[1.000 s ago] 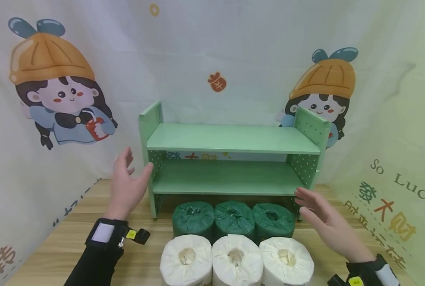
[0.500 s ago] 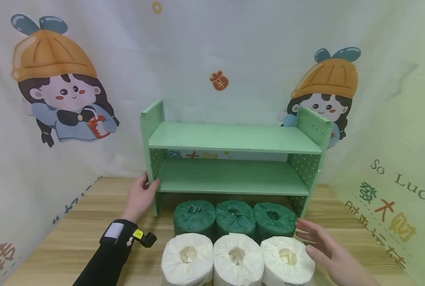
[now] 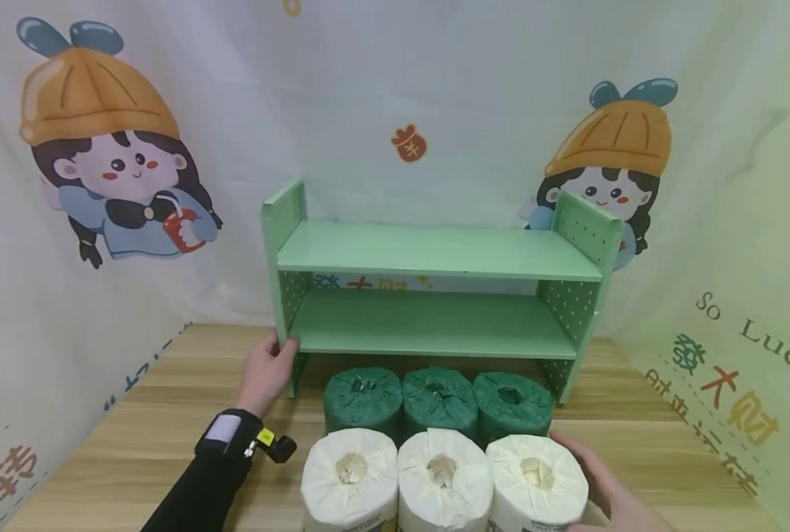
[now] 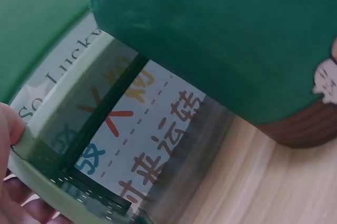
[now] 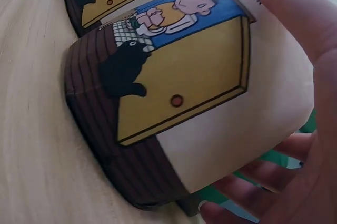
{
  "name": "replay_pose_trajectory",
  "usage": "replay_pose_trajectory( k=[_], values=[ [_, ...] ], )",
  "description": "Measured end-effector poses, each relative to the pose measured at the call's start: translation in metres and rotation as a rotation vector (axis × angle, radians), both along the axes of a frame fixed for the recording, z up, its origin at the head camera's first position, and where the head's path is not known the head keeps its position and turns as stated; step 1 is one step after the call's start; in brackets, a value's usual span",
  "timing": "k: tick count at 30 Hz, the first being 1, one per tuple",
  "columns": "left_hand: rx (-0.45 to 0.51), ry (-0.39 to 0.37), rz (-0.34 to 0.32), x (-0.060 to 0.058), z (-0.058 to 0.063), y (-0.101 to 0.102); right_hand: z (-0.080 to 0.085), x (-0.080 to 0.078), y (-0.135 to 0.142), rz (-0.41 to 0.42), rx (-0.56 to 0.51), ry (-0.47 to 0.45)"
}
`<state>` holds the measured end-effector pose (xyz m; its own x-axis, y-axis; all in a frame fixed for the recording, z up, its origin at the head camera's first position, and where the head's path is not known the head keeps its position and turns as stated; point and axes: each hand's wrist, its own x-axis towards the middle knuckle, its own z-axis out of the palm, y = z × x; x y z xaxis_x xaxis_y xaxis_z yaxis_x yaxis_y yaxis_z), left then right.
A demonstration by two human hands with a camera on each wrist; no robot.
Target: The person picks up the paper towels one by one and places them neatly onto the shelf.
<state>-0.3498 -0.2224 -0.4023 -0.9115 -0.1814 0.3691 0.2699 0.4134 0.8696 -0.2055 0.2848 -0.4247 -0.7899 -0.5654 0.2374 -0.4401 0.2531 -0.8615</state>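
Note:
My left hand (image 3: pixel 265 375) grips the left side panel of a light green two-tier shelf (image 3: pixel 434 251); in the left wrist view the thumb lies on one side of the panel and the fingers (image 4: pixel 37 205) behind it. My right hand (image 3: pixel 604 484) holds the rightmost white-wrapped toilet paper roll (image 3: pixel 561 499) from its right side. Thumb and fingers curve round that roll (image 5: pixel 221 129) in the right wrist view, its printed yellow door facing the camera. Two more white rolls, one in the middle (image 3: pixel 444 499) and one on the left (image 3: pixel 349 499), stand beside it.
Behind the white rolls stand three green-wrapped rolls (image 3: pixel 437 399) in a row, in front of the shelf's legs. All are on a wooden tabletop (image 3: pixel 168 414). A printed cloth backdrop (image 3: pixel 395 59) encloses the back and sides.
My left hand moved right and down from beside the shelf and took hold of its side panel. My right hand came down onto the right white roll.

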Motion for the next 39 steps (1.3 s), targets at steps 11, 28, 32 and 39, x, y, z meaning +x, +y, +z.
replay_pose_trajectory(
  k=[11,28,32,39],
  values=[
    [-0.005,0.016,-0.013,-0.003,-0.007,-0.003,-0.047,-0.017,0.009,0.1,-0.101,0.082],
    [0.006,0.03,-0.046,-0.003,-0.007,-0.007,-0.018,0.003,-0.01,-0.071,-0.045,-0.185],
    [0.005,0.029,-0.044,-0.003,-0.007,-0.007,-0.018,0.004,-0.011,-0.077,-0.069,-0.179],
    [-0.007,0.042,-0.04,-0.005,-0.008,-0.007,-0.019,0.005,-0.01,-0.083,-0.05,-0.069]
  ],
)
